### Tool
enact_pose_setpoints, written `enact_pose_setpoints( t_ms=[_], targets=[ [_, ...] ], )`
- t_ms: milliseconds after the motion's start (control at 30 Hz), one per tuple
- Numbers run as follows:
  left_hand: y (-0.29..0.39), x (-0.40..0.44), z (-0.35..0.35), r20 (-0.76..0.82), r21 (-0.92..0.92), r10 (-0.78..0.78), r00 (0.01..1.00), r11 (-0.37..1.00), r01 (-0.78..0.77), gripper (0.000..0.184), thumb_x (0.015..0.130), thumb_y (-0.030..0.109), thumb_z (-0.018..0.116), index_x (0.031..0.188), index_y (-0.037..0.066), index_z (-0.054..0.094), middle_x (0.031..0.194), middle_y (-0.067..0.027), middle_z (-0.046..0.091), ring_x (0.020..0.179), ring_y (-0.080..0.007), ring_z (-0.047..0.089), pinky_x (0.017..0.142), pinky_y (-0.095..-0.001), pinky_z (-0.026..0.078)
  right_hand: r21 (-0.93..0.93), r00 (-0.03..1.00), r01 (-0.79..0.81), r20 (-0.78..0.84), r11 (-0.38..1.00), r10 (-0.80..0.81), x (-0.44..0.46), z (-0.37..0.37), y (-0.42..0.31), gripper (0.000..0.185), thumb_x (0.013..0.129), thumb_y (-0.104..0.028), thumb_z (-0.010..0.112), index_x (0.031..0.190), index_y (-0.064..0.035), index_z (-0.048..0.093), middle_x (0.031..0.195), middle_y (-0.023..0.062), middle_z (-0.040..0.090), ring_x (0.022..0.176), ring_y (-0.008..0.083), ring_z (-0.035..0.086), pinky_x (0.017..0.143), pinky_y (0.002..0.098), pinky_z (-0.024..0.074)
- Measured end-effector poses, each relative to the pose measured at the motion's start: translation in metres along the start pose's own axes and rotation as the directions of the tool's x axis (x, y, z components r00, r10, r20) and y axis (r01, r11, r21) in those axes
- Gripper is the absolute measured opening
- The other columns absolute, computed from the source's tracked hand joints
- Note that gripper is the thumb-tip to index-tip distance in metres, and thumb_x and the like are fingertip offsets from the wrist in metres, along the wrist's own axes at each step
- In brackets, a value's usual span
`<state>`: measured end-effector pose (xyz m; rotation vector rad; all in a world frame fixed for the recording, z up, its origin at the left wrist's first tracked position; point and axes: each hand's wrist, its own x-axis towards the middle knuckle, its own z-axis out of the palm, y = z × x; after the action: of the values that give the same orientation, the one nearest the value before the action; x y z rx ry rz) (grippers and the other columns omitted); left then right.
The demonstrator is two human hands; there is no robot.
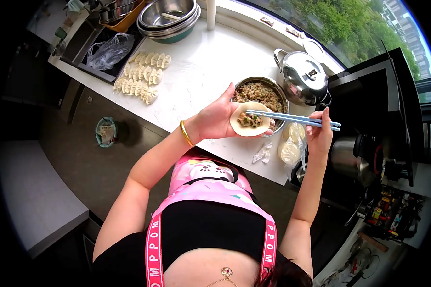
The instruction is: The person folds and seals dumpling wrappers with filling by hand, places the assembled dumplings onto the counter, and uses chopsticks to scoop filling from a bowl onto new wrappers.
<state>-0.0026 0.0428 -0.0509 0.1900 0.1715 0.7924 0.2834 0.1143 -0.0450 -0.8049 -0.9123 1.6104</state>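
Note:
A round dumpling wrapper (236, 125) lies flat on the palm and fingers of my left hand (218, 118), which supports it from below. A small heap of meat filling (250, 119) sits on the wrapper. My right hand (319, 136) is closed around a pair of light blue chopsticks (292, 117), whose tips touch the filling. Just beyond both hands stands a metal bowl (286, 101) of minced filling, partly hidden by the left hand. Stacked wrappers in a plastic bag (290, 146) lie below the right hand's chopsticks.
Rows of folded dumplings (140, 74) lie on the white counter (196, 71) at the left. Nested metal basins (168, 19) stand behind them, beside a sink with a plastic bag (111, 51). A lidded steel pot (302, 76) is at the back right. A crumpled tissue (262, 153) lies near the counter's front edge.

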Motion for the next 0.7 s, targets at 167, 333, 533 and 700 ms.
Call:
enact_pose_setpoints(
  t_ms=[167, 333, 533, 700],
  targets=[
    [0.003, 0.0, 0.003, -0.048, 0.013, 0.002, 0.999, 1.0, -0.002, 0.095, 0.093, 0.07, 0.01, 0.144, -0.008, 0.029, 0.142, -0.024, 0.043, 0.131, -0.0382, 0.044, 0.115, -0.0411, 0.032, -0.045, 1.0, 0.0, 0.02, 0.999, 0.001, 0.001, -0.005, 0.001, 0.045, 0.103, -0.033, 0.045, 0.077, 0.0004, 0.06, 0.07, 0.009, 0.059, 0.045, 0.0136, 0.053, 0.04, 0.0201, 0.0418],
    [0.004, 0.0, 0.002, -0.079, 0.016, 0.006, 0.997, 1.0, -0.004, 0.095, 0.093, 0.07, 0.011, 0.144, -0.008, 0.03, 0.141, -0.024, 0.044, 0.131, -0.0374, 0.044, 0.115, -0.0408, 0.031, 0.037, 1.0, 0.021, -0.003, 0.999, -0.021, 0.0, -0.009, -0.001, 0.046, 0.103, -0.034, 0.045, 0.077, 0.0019, 0.059, 0.068, 0.0092, 0.057, 0.044, 0.0137, 0.052, 0.041, 0.0208, 0.042],
    [0.002, 0.002, 0.001, -0.005, -0.001, -0.032, 0.999, 0.999, 0.032, 0.097, 0.092, 0.072, 0.009, 0.145, -0.007, 0.028, 0.141, -0.0255, 0.043, 0.131, -0.0368, 0.044, 0.114, -0.0444, 0.031, 0.11, 0.997, 0.026, 0.068, 0.994, -0.033, 0.002, -0.005, 0.003, 0.049, 0.103, -0.035, 0.045, 0.078, 0.0042, 0.06, 0.066, 0.0114, 0.059, 0.046, 0.016, 0.054, 0.044, 0.0236, 0.0453],
    [0.001, 0.004, 0.004, 0.076, 0.016, -0.048, 0.996, 0.999, 0.047, 0.099, 0.09, 0.074, 0.007, 0.148, -0.005, 0.023, 0.143, -0.0266, 0.041, 0.131, -0.0389, 0.044, 0.113, -0.0475, 0.032, 0.07, 0.997, 0.027, 0.072, 0.997, -0.032, 0.006, 0.0, 0.012, 0.05, 0.103, -0.035, 0.044, 0.08, 0.0056, 0.062, 0.063, 0.0111, 0.06, 0.048, 0.0164, 0.056, 0.045, 0.024, 0.0481]
  ],
)
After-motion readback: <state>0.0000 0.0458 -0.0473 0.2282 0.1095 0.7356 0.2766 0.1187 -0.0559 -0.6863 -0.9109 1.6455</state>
